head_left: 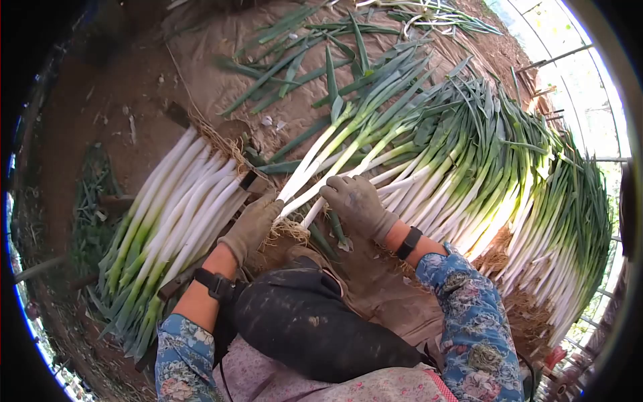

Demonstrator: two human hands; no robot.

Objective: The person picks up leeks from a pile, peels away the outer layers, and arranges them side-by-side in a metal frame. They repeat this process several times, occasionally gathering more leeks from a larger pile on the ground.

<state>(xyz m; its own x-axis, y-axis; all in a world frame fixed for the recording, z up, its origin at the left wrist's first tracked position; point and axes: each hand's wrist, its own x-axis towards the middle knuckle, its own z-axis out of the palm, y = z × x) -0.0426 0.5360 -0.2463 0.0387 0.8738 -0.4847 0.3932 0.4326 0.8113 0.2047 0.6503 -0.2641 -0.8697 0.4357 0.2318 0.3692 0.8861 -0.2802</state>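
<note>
My left hand (253, 226), in a grey-brown glove, closes around the white lower ends of long green onions (313, 163), just above their stringy roots (289, 230). My right hand (360, 204), gloved the same way, is closed on a green onion stalk a little farther up, to the right. The fingertips of both hands are partly hidden. The leafy tops of these stalks point away from me, toward the upper right. Left of my left hand, a row of green onions (184, 194) lies with roots upward and leaves toward the lower left.
A large heap of green onions (462, 157) fills the right side, its roots toward me. Loose green leaves (274, 77) lie scattered on the brown ground sheet (201, 63). More thin stalks (429, 15) lie at the far end. A metal frame (559, 57) stands along the right.
</note>
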